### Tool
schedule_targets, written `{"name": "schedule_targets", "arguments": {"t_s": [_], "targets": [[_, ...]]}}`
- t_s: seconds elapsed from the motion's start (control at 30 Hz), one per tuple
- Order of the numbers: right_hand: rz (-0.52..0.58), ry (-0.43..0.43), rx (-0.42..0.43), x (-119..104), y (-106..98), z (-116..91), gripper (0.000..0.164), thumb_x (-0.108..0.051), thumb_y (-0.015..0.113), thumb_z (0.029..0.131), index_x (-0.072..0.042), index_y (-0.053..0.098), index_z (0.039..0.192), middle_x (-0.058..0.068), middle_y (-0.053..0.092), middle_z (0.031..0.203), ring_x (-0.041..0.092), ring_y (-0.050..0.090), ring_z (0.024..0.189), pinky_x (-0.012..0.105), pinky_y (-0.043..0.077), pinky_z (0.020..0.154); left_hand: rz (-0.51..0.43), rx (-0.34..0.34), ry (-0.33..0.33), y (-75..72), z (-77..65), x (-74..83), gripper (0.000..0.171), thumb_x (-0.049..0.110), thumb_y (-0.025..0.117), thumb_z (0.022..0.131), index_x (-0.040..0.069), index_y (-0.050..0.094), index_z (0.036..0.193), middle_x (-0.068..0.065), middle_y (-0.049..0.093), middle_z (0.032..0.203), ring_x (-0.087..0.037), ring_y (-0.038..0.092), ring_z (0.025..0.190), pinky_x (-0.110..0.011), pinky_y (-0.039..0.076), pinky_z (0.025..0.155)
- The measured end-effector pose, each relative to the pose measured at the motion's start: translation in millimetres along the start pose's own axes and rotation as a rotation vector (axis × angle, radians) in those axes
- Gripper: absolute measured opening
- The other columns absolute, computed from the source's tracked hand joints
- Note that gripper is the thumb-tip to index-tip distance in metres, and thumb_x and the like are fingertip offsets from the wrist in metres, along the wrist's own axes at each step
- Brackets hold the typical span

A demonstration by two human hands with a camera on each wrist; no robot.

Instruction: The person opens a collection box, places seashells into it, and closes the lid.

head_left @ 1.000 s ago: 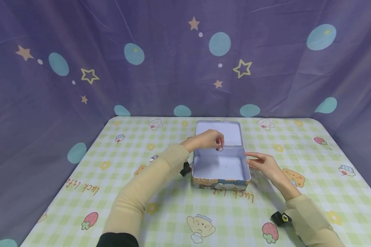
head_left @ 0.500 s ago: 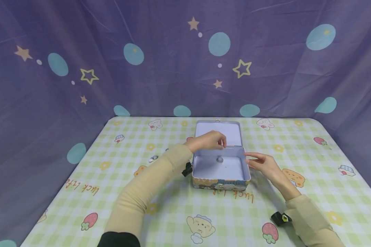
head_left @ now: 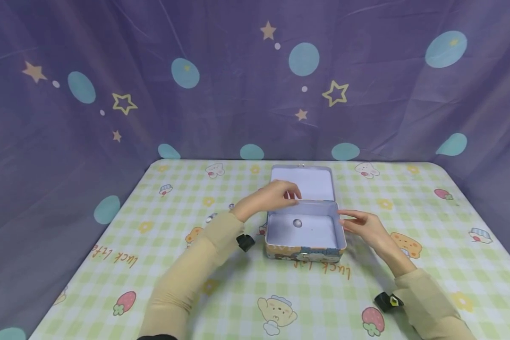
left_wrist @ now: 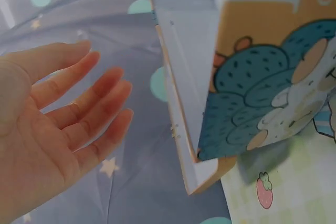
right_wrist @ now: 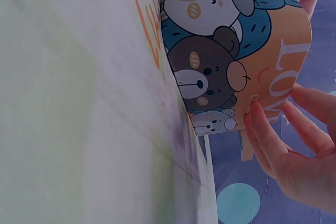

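Note:
A printed tin box point(head_left: 304, 255) stands on the tablecloth with its hinged lid point(head_left: 308, 182) laid back. On its pale floor lies a small shiny round ball point(head_left: 297, 223), which looks like a glass marble. My left hand point(head_left: 276, 195) is over the box's back left corner, by the hinge. In the left wrist view that hand point(left_wrist: 63, 114) has loosely spread fingers and holds nothing. My right hand point(head_left: 365, 229) touches the box's right wall. The right wrist view shows its fingertips point(right_wrist: 254, 106) resting against the printed side, fairly straight.
Small shiny things point(head_left: 211, 217) lie on the checked tablecloth point(head_left: 221, 302) left of the box, partly behind the left forearm; another shiny bit point(head_left: 231, 206) shows by the wrist. A purple curtain point(head_left: 238, 118) hangs behind the table. Black straps point(head_left: 245, 242) are on both wrists.
My left hand has let go of the small ball, which dropped into the box and rolled slightly forward and left. That hand has drawn back to the left. The right hand stays put.

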State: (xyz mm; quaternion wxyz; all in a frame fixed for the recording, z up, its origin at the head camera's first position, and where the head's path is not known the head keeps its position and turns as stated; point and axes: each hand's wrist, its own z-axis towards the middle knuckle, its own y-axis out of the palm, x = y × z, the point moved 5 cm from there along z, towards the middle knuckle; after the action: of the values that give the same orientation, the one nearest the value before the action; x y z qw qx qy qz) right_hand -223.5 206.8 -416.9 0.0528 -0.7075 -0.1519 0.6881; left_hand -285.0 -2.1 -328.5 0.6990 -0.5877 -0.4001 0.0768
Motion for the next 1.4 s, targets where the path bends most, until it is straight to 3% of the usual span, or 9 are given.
{"name": "schedule_targets", "arguments": {"t_s": [0.33, 0.6, 1.0, 1.4], "targets": [[-0.006, -0.01, 0.004, -2, 0, -1, 0.051, -0.026, 0.059, 0.085, 0.004, 0.047, 0.124, 0.027, 0.047, 0.122, 0.0, 0.058, 0.084, 0.026, 0.047, 0.08, -0.11, 0.167, 0.004, -9.6, -33.3, -13.4, 0.018, 0.013, 0.059, 0.085, 0.003, 0.063, 0.099, -0.005, 0.061, 0.092, -0.013, 0.055, 0.08, -0.019, 0.044, 0.07], [0.007, -0.012, 0.003, -2, 0, -2, 0.05, -0.024, 0.059, 0.085, 0.005, 0.047, 0.124, 0.027, 0.048, 0.121, 0.0, 0.058, 0.084, 0.025, 0.047, 0.079, -0.163, 0.253, -0.043, -11.9, -57.4, -28.1, 0.018, 0.013, 0.057, 0.085, 0.002, 0.062, 0.099, -0.009, 0.061, 0.097, -0.017, 0.057, 0.083, -0.033, 0.046, 0.077], [0.025, -0.003, 0.01, -1, 1, 1, 0.049, -0.021, 0.06, 0.085, 0.006, 0.046, 0.124, 0.028, 0.049, 0.119, 0.0, 0.059, 0.084, 0.023, 0.047, 0.078, -0.194, 0.32, -0.117, -11.1, -87.2, -55.5, 0.017, 0.014, 0.057, 0.086, 0.005, 0.062, 0.099, -0.009, 0.062, 0.097, -0.017, 0.057, 0.082, -0.03, 0.046, 0.075], [0.017, -0.002, 0.007, -1, 0, 1, 0.051, -0.023, 0.06, 0.085, 0.005, 0.047, 0.124, 0.027, 0.048, 0.121, 0.001, 0.059, 0.084, 0.023, 0.047, 0.078, -0.2, 0.316, -0.204, -7.9, -115.3, -85.4, 0.018, 0.014, 0.058, 0.086, 0.004, 0.062, 0.1, -0.01, 0.062, 0.097, -0.018, 0.057, 0.083, -0.033, 0.046, 0.075]]}}
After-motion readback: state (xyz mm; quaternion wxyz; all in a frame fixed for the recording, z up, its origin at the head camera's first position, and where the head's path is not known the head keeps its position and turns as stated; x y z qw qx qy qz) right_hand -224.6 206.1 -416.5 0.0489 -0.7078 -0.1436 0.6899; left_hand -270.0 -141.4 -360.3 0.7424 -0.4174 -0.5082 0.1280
